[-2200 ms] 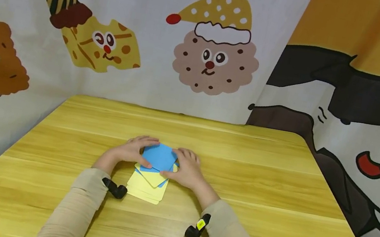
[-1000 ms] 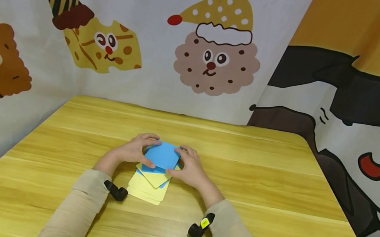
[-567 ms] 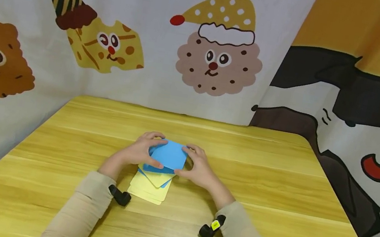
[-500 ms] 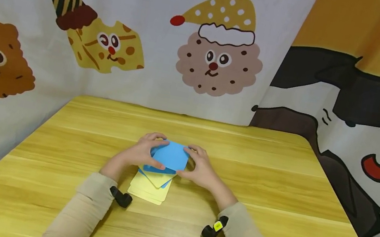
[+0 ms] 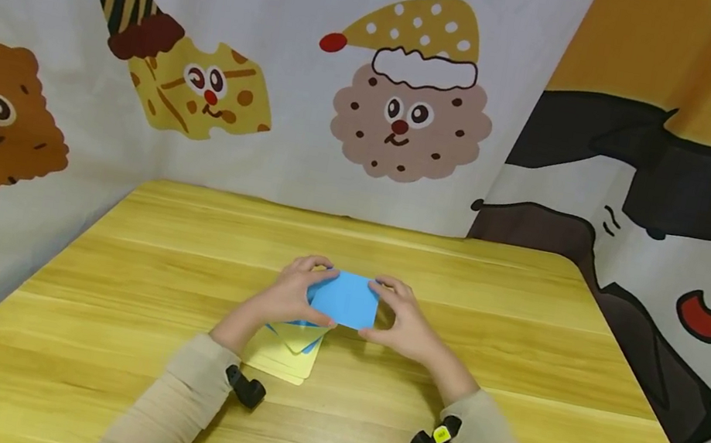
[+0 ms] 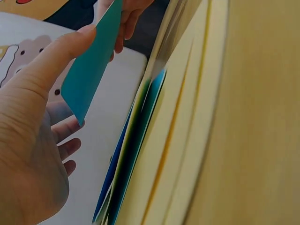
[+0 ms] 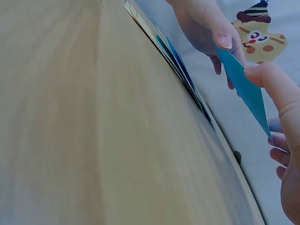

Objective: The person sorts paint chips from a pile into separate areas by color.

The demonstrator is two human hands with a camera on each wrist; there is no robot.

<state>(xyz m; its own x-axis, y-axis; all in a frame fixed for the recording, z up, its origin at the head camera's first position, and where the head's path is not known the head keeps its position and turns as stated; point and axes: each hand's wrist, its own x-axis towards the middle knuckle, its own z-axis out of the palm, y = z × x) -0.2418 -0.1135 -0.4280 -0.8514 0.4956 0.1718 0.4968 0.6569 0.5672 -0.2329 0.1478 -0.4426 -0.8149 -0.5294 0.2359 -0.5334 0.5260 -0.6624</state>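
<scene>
A plain blue card (image 5: 348, 300) is held between both hands, raised off the tabletop in the two wrist views. My left hand (image 5: 295, 294) pinches its left edge, thumb at the near corner and fingers at the far one. On the opposite edge, my right hand (image 5: 407, 326) grips the card in the same way. Below and left of it lies a loose, overlapping pile of yellow cards (image 5: 279, 359) and blue cards, partly covered by the left hand. The pile's layered edges (image 6: 129, 154) show in the left wrist view.
The pile rests on a wood-grain table (image 5: 494, 323). A cloth (image 5: 209, 166) printed with cartoon figures hangs behind the table's far edge. Small black cameras (image 5: 246, 389) sit on both wrists.
Both hands have moved right with the blue card, from over the pile to beside it. More of the table shows under the card, and the pile has stayed in place.
</scene>
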